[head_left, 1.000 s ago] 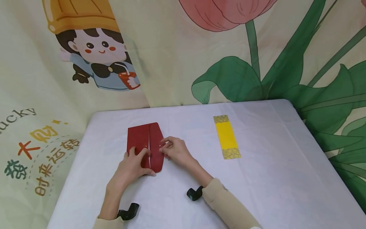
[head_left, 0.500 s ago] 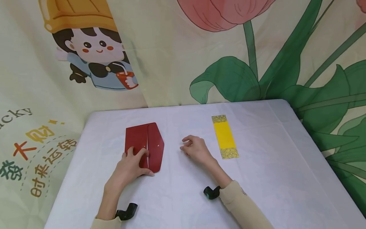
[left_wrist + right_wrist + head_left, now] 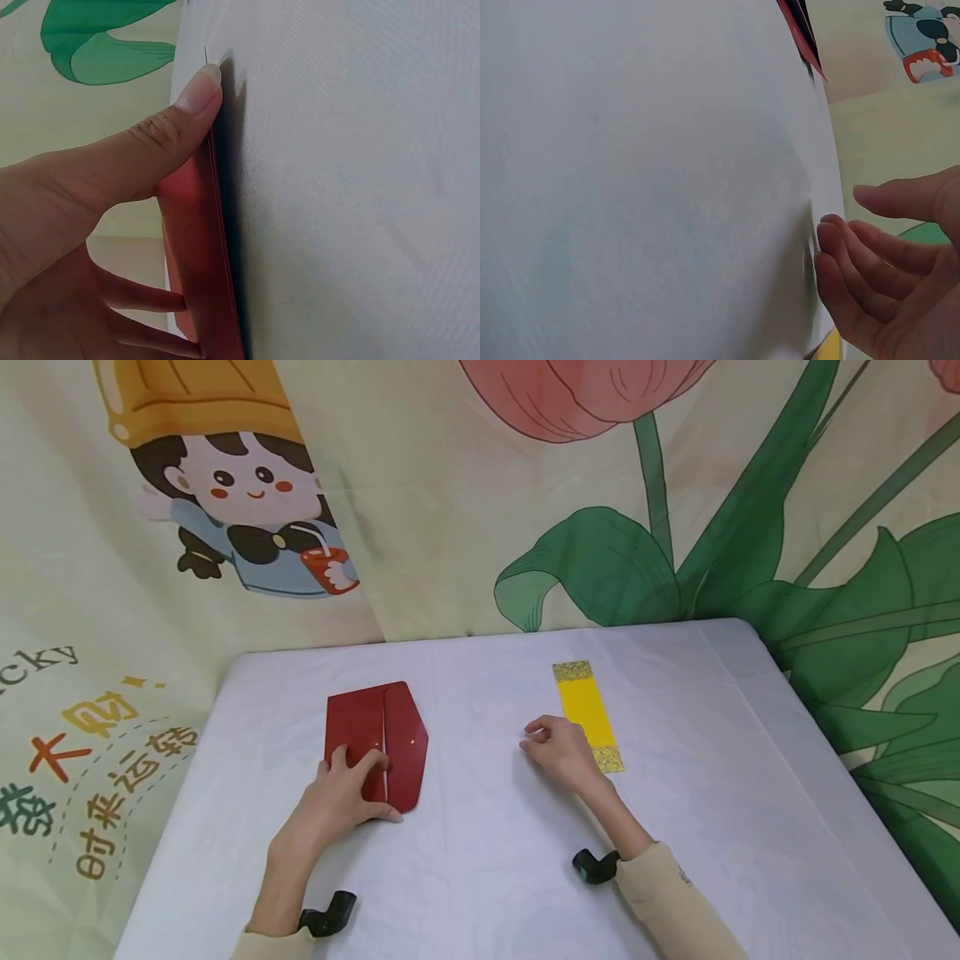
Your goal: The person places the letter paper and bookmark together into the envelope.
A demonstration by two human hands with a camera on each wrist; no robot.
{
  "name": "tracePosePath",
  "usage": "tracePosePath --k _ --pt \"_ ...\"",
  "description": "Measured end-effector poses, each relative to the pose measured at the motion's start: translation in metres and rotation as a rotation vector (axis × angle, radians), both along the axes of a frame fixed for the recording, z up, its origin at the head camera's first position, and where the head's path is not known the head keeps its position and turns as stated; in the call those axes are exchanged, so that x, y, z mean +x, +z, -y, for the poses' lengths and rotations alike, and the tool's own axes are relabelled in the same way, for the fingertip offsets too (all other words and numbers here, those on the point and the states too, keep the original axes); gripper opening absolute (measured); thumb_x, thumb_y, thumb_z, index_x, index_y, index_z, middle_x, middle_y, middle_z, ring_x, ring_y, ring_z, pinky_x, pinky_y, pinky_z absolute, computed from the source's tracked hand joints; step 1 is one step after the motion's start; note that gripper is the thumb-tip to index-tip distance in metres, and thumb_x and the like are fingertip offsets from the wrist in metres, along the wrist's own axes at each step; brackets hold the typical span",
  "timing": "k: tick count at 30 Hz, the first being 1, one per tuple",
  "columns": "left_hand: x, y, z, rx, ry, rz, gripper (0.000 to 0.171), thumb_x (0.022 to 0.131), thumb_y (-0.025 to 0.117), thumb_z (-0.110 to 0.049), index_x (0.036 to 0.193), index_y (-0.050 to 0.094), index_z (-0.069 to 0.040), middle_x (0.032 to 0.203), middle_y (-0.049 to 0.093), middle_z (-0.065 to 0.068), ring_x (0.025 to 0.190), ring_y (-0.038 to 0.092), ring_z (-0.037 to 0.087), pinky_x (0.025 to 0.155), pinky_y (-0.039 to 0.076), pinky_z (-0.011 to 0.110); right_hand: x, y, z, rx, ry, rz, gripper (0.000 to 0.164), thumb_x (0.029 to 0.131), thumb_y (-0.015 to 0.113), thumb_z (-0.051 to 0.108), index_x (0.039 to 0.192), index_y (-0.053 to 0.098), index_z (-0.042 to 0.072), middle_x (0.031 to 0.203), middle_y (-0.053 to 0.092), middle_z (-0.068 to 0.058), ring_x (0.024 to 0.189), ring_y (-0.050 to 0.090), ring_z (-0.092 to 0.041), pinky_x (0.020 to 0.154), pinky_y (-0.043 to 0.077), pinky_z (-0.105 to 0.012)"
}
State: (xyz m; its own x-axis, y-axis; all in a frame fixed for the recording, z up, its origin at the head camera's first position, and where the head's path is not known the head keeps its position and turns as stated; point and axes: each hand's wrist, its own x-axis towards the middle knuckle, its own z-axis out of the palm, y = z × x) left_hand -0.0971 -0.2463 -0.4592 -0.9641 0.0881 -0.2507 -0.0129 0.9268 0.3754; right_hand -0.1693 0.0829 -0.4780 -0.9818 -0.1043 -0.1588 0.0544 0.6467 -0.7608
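My left hand [image 3: 341, 797] rests on a dark red envelope [image 3: 358, 720] at the left of the table. In the left wrist view its thumb lies along the near edge of the envelope [image 3: 196, 225], and the fingertips touch the upper face. The pointed flap faces right, with a pale slit beside it and a small light dot on it. My right hand [image 3: 564, 753] hovers with loosely bent fingers and holds nothing. Beside and partly behind it lies a yellow strip [image 3: 585, 702] with patterned gold ends. In the right wrist view, thumb and fingers of this hand [image 3: 900, 270] are apart.
A white cloth covers the table [image 3: 465, 868], whose back edge meets a printed curtain [image 3: 435, 527]. Black wrist cameras [image 3: 328, 914] sit at both cuffs. A corner of the red envelope [image 3: 802, 37] shows at the top of the right wrist view.
My right hand has left the envelope's flap and moved right to the yellow strip, partly covering it. The left hand stays on the envelope. The head view has shifted slightly.
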Motion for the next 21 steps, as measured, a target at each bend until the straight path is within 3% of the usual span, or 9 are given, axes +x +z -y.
tracePosePath --k 13,21 --pt "0.0 0.0 -0.001 0.031 0.004 0.005 0.076 0.077 0.088 -0.047 0.14 0.055 -0.019 0.151 0.027 0.037 0.128 0.034 0.059 0.078 0.057 0.062 -0.006 0.006 -0.024 0.033 -0.03 0.022 0.024 0.093 0.077 0.022 0.11 0.075 0.006 0.097 0.074 -0.01 0.079 0.064 -0.02 0.066 0.052 -0.027" --pt "0.001 0.001 -0.001 0.029 0.016 0.013 0.078 0.075 0.09 -0.045 0.139 0.054 -0.019 0.152 0.026 0.037 0.129 0.034 0.06 0.078 0.058 0.062 -0.004 0.007 -0.038 0.084 -0.083 -0.001 0.022 0.093 0.075 0.023 0.108 0.076 0.007 0.098 0.077 -0.01 0.084 0.069 -0.023 0.069 0.054 -0.032"
